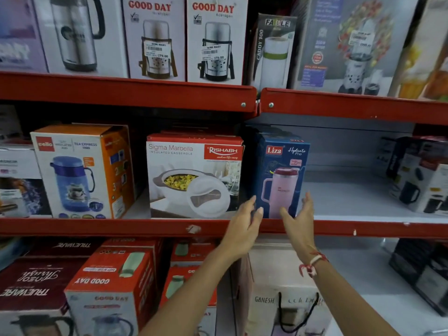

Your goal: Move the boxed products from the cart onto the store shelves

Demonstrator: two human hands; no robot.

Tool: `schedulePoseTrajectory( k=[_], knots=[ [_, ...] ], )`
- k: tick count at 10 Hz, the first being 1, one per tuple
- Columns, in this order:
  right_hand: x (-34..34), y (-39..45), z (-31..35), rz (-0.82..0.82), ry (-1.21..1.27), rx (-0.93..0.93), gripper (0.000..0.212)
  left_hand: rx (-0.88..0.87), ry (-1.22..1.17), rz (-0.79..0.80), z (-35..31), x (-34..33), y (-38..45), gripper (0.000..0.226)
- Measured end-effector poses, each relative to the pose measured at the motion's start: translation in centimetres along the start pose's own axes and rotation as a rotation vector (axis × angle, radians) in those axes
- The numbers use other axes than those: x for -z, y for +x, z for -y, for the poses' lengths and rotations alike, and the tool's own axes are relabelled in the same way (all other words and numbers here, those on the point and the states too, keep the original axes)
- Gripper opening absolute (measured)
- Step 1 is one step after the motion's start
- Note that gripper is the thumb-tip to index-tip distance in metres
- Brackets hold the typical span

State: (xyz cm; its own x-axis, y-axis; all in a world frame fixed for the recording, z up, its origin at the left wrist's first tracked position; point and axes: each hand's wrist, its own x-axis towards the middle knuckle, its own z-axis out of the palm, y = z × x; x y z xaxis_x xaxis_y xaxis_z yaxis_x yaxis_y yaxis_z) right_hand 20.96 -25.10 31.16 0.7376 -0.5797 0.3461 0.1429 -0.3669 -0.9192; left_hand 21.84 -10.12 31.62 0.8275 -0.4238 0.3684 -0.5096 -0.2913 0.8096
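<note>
Red shelf (pixel 145 226) bears blue Liza box (pixel 282 166) between left hand (pixel 244 221) and right hand (pixel 299 217), each grip open, empty.

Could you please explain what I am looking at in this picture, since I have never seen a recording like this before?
There is no machine here: a person wears a wide-angle camera on the head, so this single picture looks forward and down at that person's own two bare hands in front of red metal store shelves.

The left hand and the right hand, with a red and white thread at the wrist, are open on either side of a tall blue Liza box picturing a pink mug. The box stands upright on the middle shelf. Whether the fingers touch it is hard to tell; neither hand is closed on it.

Left of it stand a white and red Rishabh casserole box and an orange and white Cello flask box. To the right is bare grey shelf.
</note>
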Motion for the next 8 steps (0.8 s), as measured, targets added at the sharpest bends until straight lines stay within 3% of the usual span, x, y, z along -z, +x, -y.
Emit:
schedulePoseTrajectory(
  k=[1,4,5,6,7,8],
  knots=[
    [1.0,1.0,-0.5,0.208,0.004,0.013,0.088,0.146,-0.048,-0.004,-0.8,-2.1,1.9,0.063],
    [3.8,1.2,-1.7,0.281,-0.111,0.086,0.092,0.075,-0.043,-0.055,-1.6,-3.3,1.4,0.045],
    [3.9,1.3,-1.3,0.299,-0.165,0.101,0.093,0.068,-0.036,-0.041,-1.9,-3.1,1.1,0.051],
    [3.9,1.3,-0.6,0.311,-0.222,0.074,0.093,0.114,-0.006,0.018,-1.8,-2.5,1.2,0.064],
    [3.9,0.5,0.5,0.293,-0.250,0.061,0.089,0.095,0.054,0.022,-2.8,-1.5,0.9,0.062],
    [3.7,0.1,4.1,0.094,-0.285,0.286,0.079,-0.102,0.169,-0.186,-5.8,1.2,0.9,0.053]
  ],
)
